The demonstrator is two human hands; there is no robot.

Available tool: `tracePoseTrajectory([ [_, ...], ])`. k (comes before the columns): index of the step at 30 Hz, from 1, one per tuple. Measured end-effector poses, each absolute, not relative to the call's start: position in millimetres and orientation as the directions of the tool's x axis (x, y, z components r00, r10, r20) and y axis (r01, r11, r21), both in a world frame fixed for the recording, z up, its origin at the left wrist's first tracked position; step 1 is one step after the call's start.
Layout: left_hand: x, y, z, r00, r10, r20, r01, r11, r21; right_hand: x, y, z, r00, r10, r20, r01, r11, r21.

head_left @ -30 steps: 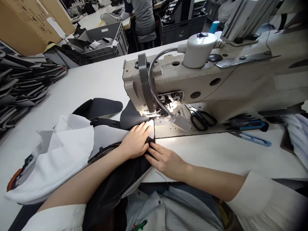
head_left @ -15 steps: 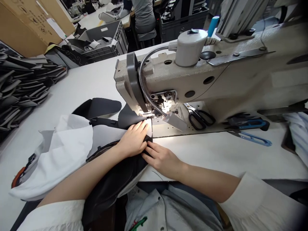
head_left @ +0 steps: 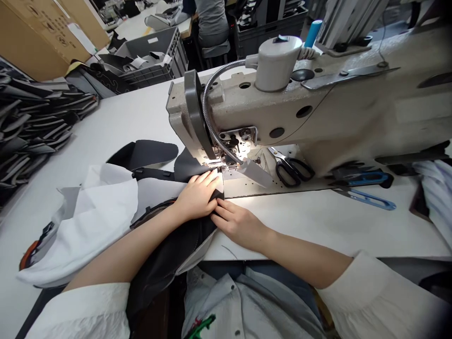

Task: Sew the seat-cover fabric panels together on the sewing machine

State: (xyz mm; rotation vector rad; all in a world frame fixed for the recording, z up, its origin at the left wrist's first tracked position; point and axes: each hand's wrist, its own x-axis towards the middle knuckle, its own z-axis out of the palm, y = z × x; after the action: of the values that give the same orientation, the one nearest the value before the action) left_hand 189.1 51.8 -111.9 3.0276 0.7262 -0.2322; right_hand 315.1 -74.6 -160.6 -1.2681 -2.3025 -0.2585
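The left hand (head_left: 197, 197) lies flat with its fingers a little spread, and it presses on the white flap (head_left: 219, 181) from above without grasping it. The right hand (head_left: 243, 226) has its fingertips at the black cover material (head_left: 169, 256), just beside the left thumb; whether it pinches the edge I cannot tell, because its thumb does not show clearly.

The layered workpiece is at the needle area of the sewing machine (head_left: 243, 110). Its light grey panel (head_left: 158, 190) and white fabric (head_left: 95, 205) spread to the left over the worktable (head_left: 318, 226), while the black part goes down over the near edge toward the lap.

For this step, which I judge to be guiding layers at the needle, the left palm should press only lightly, so that the layers remain flat and are not pulled. The right fingertips should keep the edges even. It would be wise to support the hanging black part (its weight could drag the work sideways). The left fingertips are near the needle area, so they should not go farther in. The black-handled scissors (head_left: 283, 159) lie apart from the cloth, where they disturb nothing.
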Motion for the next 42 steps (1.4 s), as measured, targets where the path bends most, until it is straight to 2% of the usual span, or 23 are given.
tracePoseTrajectory([
  [9,174.3,49.6,-107.8,0.91,0.391,-0.136,0.405,-0.91,0.088,311.0,-78.9,-162.9,-0.443,0.724,0.528,0.833,0.55,-0.055],
  [15,171.7,40.8,-105.5,0.919,0.382,-0.099,0.39,-0.918,0.078,309.4,-81.0,-162.2,-0.441,0.726,0.527,0.842,0.539,-0.038],
  [20,179.0,36.9,-113.0,0.905,0.424,-0.027,0.425,-0.904,0.043,310.9,-82.7,-162.0,-0.428,0.758,0.493,0.839,0.536,-0.094],
  [23,189.0,45.7,-122.8,0.906,0.422,0.024,0.422,-0.907,0.008,315.7,-76.1,-162.8,-0.403,0.782,0.475,0.83,0.531,-0.17],
  [27,193.2,70.5,-123.7,0.919,0.389,0.058,0.387,-0.921,0.042,327.5,-56.9,-159.1,-0.405,0.822,0.4,0.751,0.549,-0.367],
  [31,176.3,86.3,-89.0,0.813,0.581,-0.03,0.581,-0.809,0.092,339.3,-41.2,-151.6,-0.429,0.85,0.304,0.628,0.523,-0.576],
  [33,166.7,78.4,-69.8,0.763,0.641,-0.084,0.647,-0.758,0.088,342.0,-41.5,-148.1,-0.475,0.838,0.27,0.586,0.53,-0.612],
  [35,162.9,58.4,-61.5,0.796,0.583,-0.164,0.594,-0.804,0.028,341.2,-48.0,-145.5,-0.543,0.796,0.269,0.568,0.584,-0.58],
  [38,169.2,22.0,-74.1,0.831,0.47,-0.297,0.453,-0.882,-0.128,334.4,-64.0,-144.6,-0.624,0.729,0.282,0.579,0.674,-0.46],
  [42,178.0,4.9,-102.1,0.848,0.432,-0.306,0.408,-0.902,-0.143,320.2,-80.5,-151.0,-0.624,0.7,0.347,0.645,0.712,-0.278],
])
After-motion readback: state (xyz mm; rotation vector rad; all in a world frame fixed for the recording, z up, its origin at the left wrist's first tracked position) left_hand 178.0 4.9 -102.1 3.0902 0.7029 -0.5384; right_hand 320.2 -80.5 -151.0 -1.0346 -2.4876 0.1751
